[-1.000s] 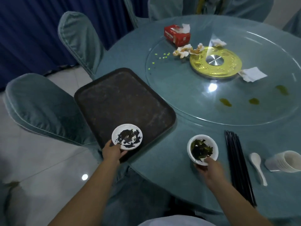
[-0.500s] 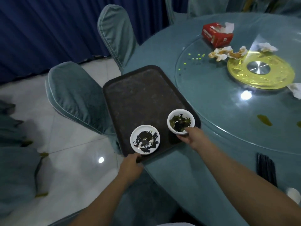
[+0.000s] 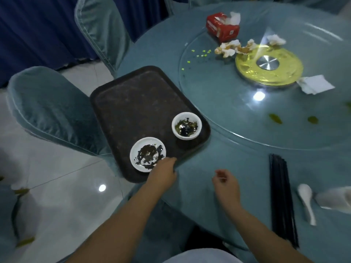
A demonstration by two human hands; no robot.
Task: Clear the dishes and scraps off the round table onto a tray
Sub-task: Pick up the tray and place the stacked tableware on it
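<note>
- My right hand (image 3: 225, 184) hovers over the round table (image 3: 197, 164), fingers loosely curled, holding nothing.
- My left hand (image 3: 163, 174) sits at the near edge of the tray (image 3: 133, 103), fingertips against the rim of the plate (image 3: 147, 154); I cannot tell whether it grips.
- To the right lie black chopsticks (image 3: 282, 196) and a white spoon (image 3: 306, 202).
- The soiled plate is on the tray's near corner, the bowl (image 3: 186, 125) of scraps just beyond it.
- Farther off, the glass turntable (image 3: 228, 114) carries crumpled napkins (image 3: 228, 48) and a red tissue box (image 3: 221, 27).
</note>
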